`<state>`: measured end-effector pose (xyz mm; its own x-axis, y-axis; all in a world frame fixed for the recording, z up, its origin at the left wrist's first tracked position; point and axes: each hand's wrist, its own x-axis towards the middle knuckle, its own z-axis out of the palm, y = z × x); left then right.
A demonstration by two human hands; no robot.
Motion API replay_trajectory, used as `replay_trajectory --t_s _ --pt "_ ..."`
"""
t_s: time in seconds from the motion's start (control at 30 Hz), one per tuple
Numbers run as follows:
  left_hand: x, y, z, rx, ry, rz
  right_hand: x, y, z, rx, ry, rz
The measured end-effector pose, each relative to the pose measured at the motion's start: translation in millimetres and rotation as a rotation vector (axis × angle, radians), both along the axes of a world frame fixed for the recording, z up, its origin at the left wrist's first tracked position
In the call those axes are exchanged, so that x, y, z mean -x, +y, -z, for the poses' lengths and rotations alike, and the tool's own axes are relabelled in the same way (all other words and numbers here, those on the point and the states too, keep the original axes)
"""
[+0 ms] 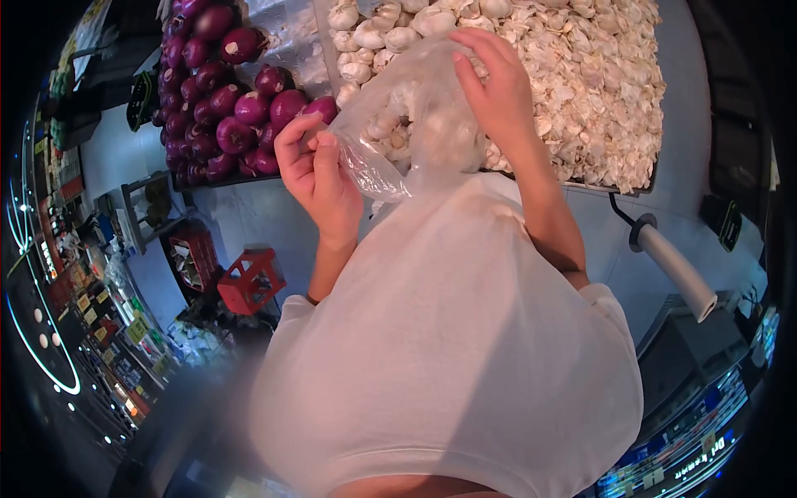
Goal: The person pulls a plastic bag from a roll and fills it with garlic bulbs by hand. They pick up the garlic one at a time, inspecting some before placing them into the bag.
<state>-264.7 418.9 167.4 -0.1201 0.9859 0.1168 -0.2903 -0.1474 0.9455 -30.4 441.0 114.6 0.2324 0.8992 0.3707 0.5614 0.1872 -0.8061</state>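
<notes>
A clear plastic bag (448,137) is stretched between my two hands, in front of my white shirt. My left hand (320,174) pinches its crumpled left edge between thumb and bent fingers, close to the red onions (235,134). Up and to the right, my right hand (496,87) grips the bag's far edge between thumb and fingers, over the garlic. Garlic bulbs (386,126) show through the thin film. Whole garlic bulbs (378,35) lie behind the bag, and a broad heap of pale garlic cloves and skins (594,91) spreads to the right.
A roll of plastic bags (677,270) hangs off the stand's front at right. On the floor at left are a red plastic stool (251,280) and a red crate (193,256). Shelves of packaged goods (104,307) line the far left.
</notes>
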Motion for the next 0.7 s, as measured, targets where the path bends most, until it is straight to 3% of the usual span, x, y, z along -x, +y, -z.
replay_trajectory --t_s 0.17,0.27,0.37,0.7 --pt "6.4 7.5 0.9 0.000 0.049 0.061 -35.9 15.3 5.9 -0.122 -0.438 0.302" --pt "10.1 10.1 -3.7 0.006 0.063 0.117 -47.6 22.7 21.6 -0.030 -0.629 0.371" --pt "14.0 13.8 -3.7 0.006 0.082 0.116 -61.5 20.3 47.8 0.191 -0.606 0.165" --pt "32.1 22.5 -0.6 0.031 0.025 0.074 -48.4 27.2 38.0 0.234 -0.592 0.215"
